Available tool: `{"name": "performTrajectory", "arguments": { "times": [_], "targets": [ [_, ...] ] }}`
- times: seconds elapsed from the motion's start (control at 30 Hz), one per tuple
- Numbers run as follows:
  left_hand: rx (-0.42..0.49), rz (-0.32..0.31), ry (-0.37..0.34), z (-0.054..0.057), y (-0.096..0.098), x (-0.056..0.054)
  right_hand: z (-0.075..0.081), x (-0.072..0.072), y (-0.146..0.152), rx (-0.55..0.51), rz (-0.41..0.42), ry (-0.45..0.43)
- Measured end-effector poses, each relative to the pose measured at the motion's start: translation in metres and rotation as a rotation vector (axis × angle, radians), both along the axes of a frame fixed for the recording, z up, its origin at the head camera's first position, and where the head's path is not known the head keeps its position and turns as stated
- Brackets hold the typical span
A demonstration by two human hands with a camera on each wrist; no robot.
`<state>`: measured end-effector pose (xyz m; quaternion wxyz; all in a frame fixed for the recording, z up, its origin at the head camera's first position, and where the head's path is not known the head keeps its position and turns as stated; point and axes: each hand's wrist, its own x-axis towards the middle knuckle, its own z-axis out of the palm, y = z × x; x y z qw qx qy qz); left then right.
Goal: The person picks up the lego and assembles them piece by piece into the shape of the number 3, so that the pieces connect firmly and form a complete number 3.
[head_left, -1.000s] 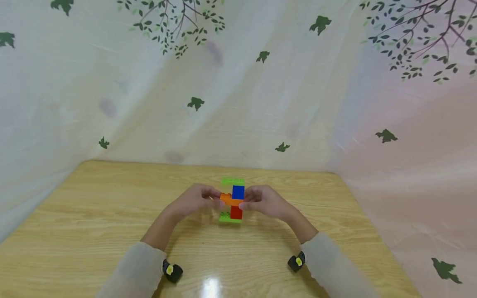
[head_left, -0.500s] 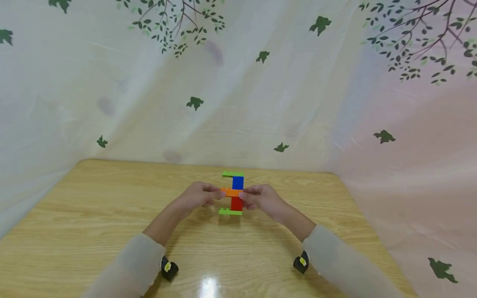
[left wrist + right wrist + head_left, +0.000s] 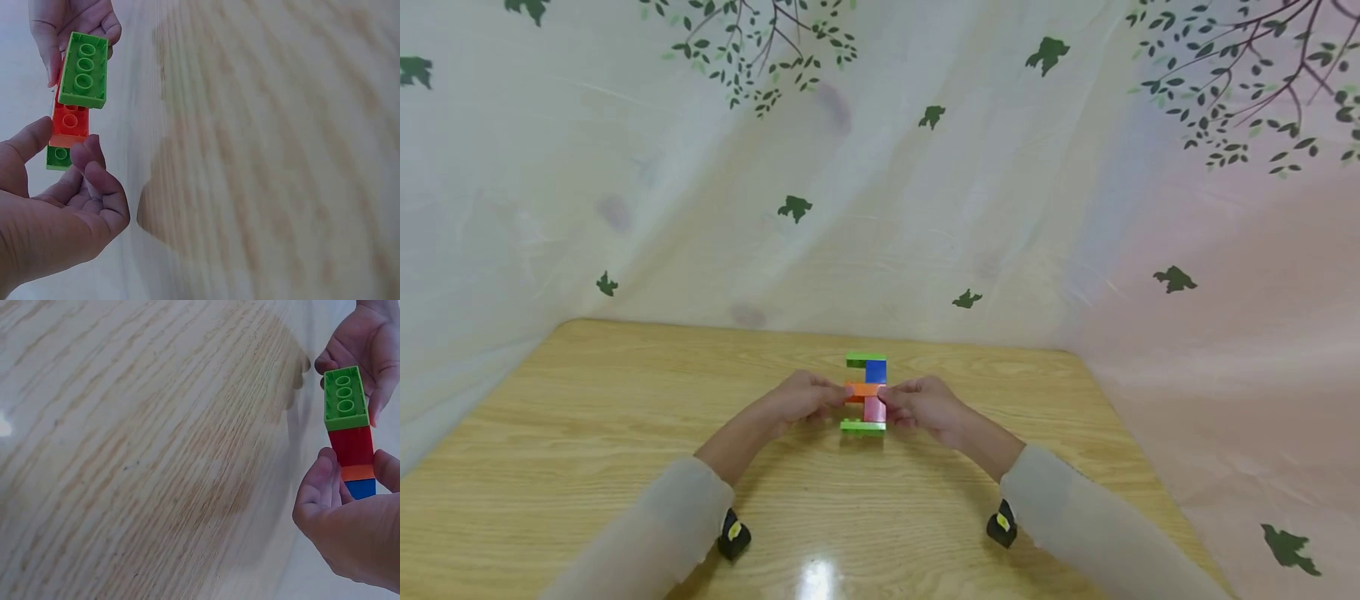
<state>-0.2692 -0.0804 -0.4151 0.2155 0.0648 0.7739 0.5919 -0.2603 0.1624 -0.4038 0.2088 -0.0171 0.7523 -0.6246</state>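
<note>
A stack of toy building bricks, shaped like a letter E facing left, hangs between both hands over the table. From the top it has a green brick (image 3: 867, 359), a blue brick (image 3: 876, 372), a long orange brick (image 3: 863, 390), a red brick (image 3: 352, 447) and a lower green brick (image 3: 83, 70). My left hand (image 3: 805, 397) pinches the orange brick's free left end between thumb and fingers. On the other side, my right hand (image 3: 931, 408) pinches the orange brick's right end. Hollow undersides with round tubes show in both wrist views.
The wooden table (image 3: 850, 517) spreads out under both forearms. A pale cloth (image 3: 880, 208) printed with leaves and branches hangs behind the table and along its sides. Small dark wrist cameras (image 3: 734, 535) sit at the sleeve cuffs.
The stack first rose slightly, then tipped so that the undersides of the upper green and orange bricks show instead of their studded tops. Both hands keep their grip on the orange brick.
</note>
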Motion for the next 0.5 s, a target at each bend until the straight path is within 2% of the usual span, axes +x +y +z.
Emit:
{"name": "performTrajectory", "arguments": {
  "times": [0.3,0.5],
  "targets": [
    [-0.022,0.032,-0.034,-0.0014,0.0003,-0.0045,-0.0045,-0.0021,-0.0072,-0.047,-0.024,-0.022],
    [-0.055,0.053,-0.042,-0.0010,0.0046,-0.0052,-0.0081,-0.0037,-0.0080,-0.035,-0.029,-0.038]
  ]
}}
